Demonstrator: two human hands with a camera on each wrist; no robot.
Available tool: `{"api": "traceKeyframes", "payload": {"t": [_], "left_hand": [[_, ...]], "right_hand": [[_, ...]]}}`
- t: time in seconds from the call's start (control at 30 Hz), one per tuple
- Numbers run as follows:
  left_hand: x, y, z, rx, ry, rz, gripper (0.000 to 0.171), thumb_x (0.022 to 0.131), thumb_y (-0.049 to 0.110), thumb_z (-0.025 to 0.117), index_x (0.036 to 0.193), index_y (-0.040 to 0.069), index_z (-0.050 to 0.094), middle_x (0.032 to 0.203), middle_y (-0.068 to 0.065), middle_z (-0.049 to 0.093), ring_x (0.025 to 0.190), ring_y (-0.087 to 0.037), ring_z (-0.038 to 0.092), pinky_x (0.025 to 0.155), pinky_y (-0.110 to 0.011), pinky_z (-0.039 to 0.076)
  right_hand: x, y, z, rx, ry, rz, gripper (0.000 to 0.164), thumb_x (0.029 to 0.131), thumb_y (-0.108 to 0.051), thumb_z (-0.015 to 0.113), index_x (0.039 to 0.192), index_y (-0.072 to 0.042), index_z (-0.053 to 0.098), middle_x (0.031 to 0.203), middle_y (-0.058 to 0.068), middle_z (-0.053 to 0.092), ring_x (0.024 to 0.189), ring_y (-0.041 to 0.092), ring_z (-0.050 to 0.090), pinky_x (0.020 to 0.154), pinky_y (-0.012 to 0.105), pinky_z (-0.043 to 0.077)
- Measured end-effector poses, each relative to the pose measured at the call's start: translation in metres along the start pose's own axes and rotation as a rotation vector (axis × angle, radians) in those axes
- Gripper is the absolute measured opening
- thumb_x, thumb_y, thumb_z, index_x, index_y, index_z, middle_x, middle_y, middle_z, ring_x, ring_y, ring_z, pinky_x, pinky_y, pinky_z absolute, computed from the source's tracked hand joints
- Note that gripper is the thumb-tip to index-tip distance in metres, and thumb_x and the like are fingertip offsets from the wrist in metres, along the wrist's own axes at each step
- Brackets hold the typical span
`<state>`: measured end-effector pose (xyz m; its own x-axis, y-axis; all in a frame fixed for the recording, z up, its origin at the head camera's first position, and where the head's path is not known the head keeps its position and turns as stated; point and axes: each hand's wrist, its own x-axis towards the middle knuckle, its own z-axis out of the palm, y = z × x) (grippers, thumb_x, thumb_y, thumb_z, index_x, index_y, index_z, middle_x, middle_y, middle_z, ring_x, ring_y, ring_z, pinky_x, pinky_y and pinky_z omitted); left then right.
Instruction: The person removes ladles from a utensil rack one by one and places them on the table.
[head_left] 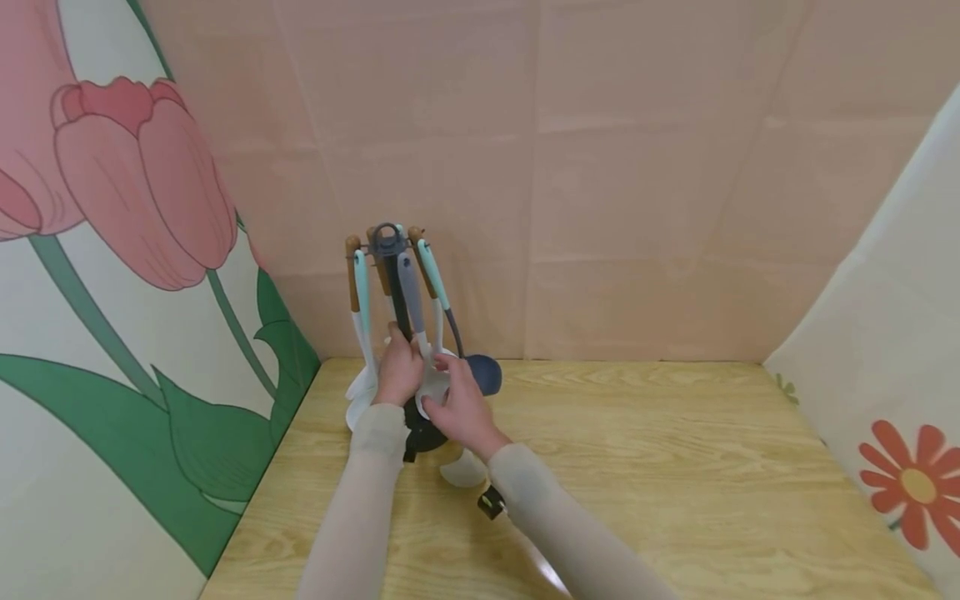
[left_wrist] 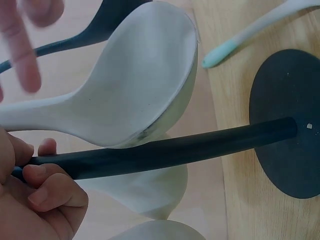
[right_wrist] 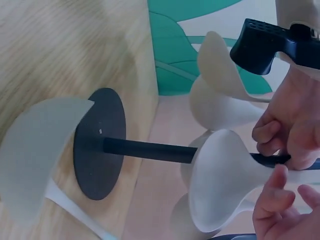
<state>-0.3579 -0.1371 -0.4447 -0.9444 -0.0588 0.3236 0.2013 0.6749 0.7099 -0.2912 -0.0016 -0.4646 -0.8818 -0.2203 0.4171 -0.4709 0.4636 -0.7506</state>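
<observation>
A rotating-style utensil stand has a dark top hub (head_left: 387, 242), a black pole (left_wrist: 145, 156) and a round black base (right_wrist: 100, 145). My left hand (head_left: 397, 371) grips the pole, fingers curled round it below the hanging handles. A white ladle (left_wrist: 145, 65) with a grey handle (head_left: 411, 292) hangs from the hub in front of the pole. Around that ladle's neck my right hand (head_left: 463, 408) has its fingers spread, not closed on it; whether a fingertip touches it I cannot tell. In the left wrist view its fingers (left_wrist: 25, 65) look blurred and apart from the ladle.
More utensils with mint and wooden handles (head_left: 353, 279) hang around the hub, including a dark blue one (head_left: 483, 374). On the wood-grain table (head_left: 660, 467) lies a pale utensil head (head_left: 463, 471), with a mint-tipped handle (left_wrist: 220, 54) near the base. A pink backdrop (head_left: 637, 250) stands behind.
</observation>
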Motion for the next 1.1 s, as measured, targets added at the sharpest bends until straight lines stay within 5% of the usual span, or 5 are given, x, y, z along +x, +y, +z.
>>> {"api": "traceKeyframes", "payload": {"t": [0.43, 0.8, 1.1], "left_hand": [[0.0003, 0.0009, -0.0007, -0.029, -0.023, -0.021, 0.057, 0.105, 0.017, 0.039, 0.151, -0.007, 0.014, 0.114, -0.034, 0.062, 0.106, -0.044, 0.064, 0.092, -0.052, 0.049], [-0.0007, 0.0001, 0.0012, -0.005, 0.001, -0.008, 0.052, 0.104, 0.014, 0.040, 0.147, -0.007, 0.019, 0.110, -0.033, 0.063, 0.102, -0.045, 0.064, 0.089, -0.054, 0.049], [-0.0009, 0.0007, -0.0010, -0.010, 0.003, 0.001, 0.053, 0.104, 0.013, 0.041, 0.147, -0.009, 0.019, 0.111, -0.033, 0.063, 0.104, -0.045, 0.064, 0.091, -0.053, 0.049]], "right_hand": [[0.0068, -0.0038, -0.0009, 0.050, -0.153, -0.032, 0.086, 0.089, -0.009, 0.062, 0.158, -0.007, 0.010, 0.158, 0.014, 0.031, 0.074, 0.014, 0.054, 0.068, 0.024, 0.047], [0.0091, 0.0007, 0.0024, 0.077, -0.148, -0.068, 0.084, 0.087, 0.002, 0.055, 0.158, -0.003, 0.011, 0.158, 0.020, 0.030, 0.088, 0.022, 0.056, 0.076, 0.027, 0.046], [0.0091, 0.0019, 0.0023, 0.100, -0.139, -0.048, 0.078, 0.092, 0.007, 0.052, 0.158, -0.004, 0.012, 0.154, 0.022, 0.036, 0.078, 0.013, 0.049, 0.073, 0.025, 0.045]]}}
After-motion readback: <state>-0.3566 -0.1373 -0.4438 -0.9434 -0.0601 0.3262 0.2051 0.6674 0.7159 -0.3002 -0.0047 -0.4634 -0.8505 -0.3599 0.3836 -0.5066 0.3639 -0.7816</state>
